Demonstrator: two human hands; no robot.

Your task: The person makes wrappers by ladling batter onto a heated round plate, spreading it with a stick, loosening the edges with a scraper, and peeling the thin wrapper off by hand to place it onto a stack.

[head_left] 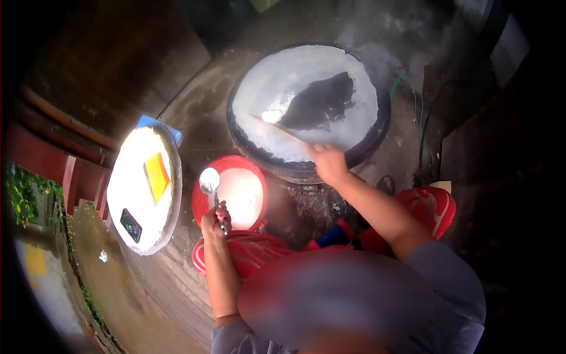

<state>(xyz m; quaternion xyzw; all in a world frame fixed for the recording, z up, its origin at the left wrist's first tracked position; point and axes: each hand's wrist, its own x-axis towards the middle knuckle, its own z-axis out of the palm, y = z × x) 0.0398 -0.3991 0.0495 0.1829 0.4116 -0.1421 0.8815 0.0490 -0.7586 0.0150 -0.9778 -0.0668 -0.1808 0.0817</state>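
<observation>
My right hand (328, 164) is closed around a thin, flat wooden spatula (282, 131) that reaches over the round black griddle (324, 97). A thin white batter layer (259, 76) covers much of the griddle, with a bare dark patch in the middle. Beside the spatula's far end lies a bright white clump (273, 115). In my left hand (216, 219) is the handle of a metal ladle (209, 180), its bowl whitish and held over the left side of a red bucket (200, 197). White batter (243, 192) fills part of this bucket.
At left stands a round, bright white surface (127, 183) carrying a yellow object (157, 177) and a dark phone (131, 225). A blue item (160, 128) sits behind it. Green cord (400, 82) hangs right of the griddle. Steam drifts at the back.
</observation>
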